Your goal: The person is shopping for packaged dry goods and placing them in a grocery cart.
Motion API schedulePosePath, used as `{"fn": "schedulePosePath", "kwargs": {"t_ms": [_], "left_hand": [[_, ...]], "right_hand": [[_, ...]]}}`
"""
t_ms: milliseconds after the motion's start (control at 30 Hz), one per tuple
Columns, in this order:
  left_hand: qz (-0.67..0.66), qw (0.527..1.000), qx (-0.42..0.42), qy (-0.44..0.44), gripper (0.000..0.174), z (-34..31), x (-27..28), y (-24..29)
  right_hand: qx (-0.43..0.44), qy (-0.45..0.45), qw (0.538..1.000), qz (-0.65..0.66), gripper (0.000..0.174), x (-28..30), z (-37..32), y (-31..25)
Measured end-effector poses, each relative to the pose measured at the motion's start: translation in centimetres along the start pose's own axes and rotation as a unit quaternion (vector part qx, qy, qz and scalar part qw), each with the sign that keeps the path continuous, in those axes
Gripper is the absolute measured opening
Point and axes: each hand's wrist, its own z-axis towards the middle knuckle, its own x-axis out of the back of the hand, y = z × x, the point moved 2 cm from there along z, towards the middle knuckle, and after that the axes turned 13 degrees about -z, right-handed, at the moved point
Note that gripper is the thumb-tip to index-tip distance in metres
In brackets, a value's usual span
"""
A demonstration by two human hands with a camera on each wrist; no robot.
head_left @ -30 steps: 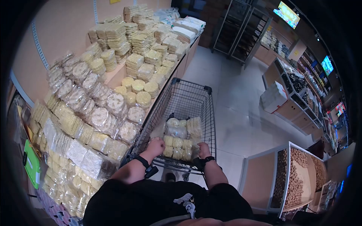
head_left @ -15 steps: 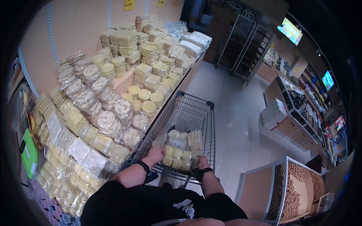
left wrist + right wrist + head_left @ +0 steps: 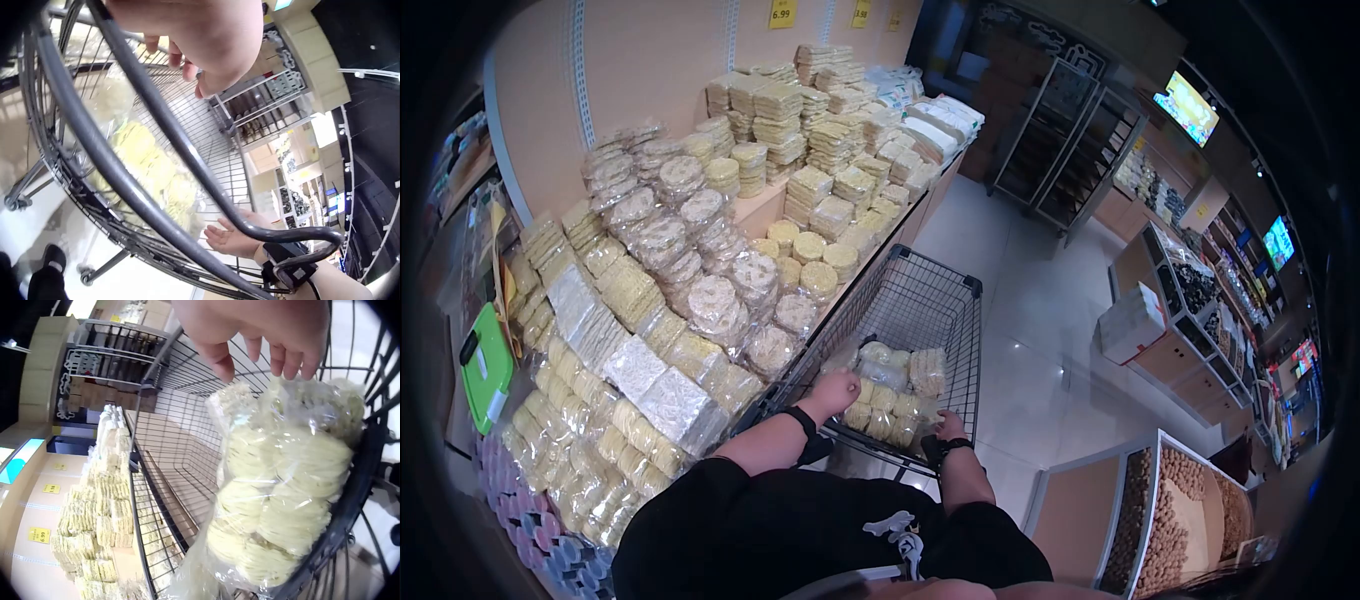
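A bag of pale yellow noodle bundles (image 3: 882,410) lies in the near end of a black wire shopping cart (image 3: 976,285). My left hand (image 3: 835,391) hovers at the bag's left end, its fingers hanging loosely in the left wrist view. At the other end is my right hand (image 3: 949,426); the right wrist view puts its relaxed fingertips right at the clear plastic (image 3: 300,394). Beyond the noodles sit a clear bag of pale round pieces (image 3: 883,365) and a pack of pale dried noodles (image 3: 927,372). Neither hand grips anything.
Left of the cart, a sloped display carries stacked noodle packs (image 3: 635,372) and round noodle cakes (image 3: 712,300). A green-framed board (image 3: 488,370) stands at far left. To the right is a bin of nuts (image 3: 1165,520); a metal rack (image 3: 1065,145) stands ahead.
The head view has swung left and up, so shelf, price tags and cart sit farther right and lower. Both hands stay at the two ends of the noodle bag.
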Motion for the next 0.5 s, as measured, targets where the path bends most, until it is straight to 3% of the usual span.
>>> {"fn": "schedulePosePath", "kwargs": {"t_ms": [33,100,167,200,267,333,400,433,500], "left_hand": [[-0.028,0.999,-0.014,0.016,0.011,0.1,1.0,0.6],[-0.054,0.997,-0.031,0.037,0.014,-0.2,3.2,1.8],[-0.067,0.997,-0.031,-0.032,0.017,-1.1,5.7,3.9],[-0.043,0.994,-0.05,-0.09,0.022,-1.8,6.7,4.2],[0.022,0.982,-0.006,-0.19,0.028,-4.3,9.1,4.7],[0.101,0.96,0.066,-0.252,0.036,-7.2,10.7,5.0],[0.083,0.959,0.11,-0.247,0.036,-10.5,11.7,5.3],[0.066,0.966,0.086,-0.234,0.033,-11.7,10.4,2.7],[0.181,0.955,0.134,-0.193,0.035,-13.9,11.0,5.5]], "right_hand": [[0.059,-0.034,0.998,-0.015,0.021,1.2,4.8,1.0],[0.042,-0.018,0.999,-0.008,0.022,1.8,4.5,-0.2],[0.087,-0.037,0.995,0.025,0.022,2.5,2.3,-2.3],[0.128,-0.053,0.989,0.059,0.022,2.6,0.4,-3.5],[0.224,-0.024,0.971,0.086,0.023,3.3,-5.5,-5.8],[0.346,-0.032,0.936,0.062,0.038,4.7,-11.6,-6.6],[0.397,-0.012,0.918,-0.015,0.038,5.0,-19.0,-6.6],[0.413,-0.014,0.909,-0.059,0.035,5.7,-20.7,-5.8],[0.415,-0.059,0.894,-0.158,0.027,6.4,-22.9,-3.3]]}}
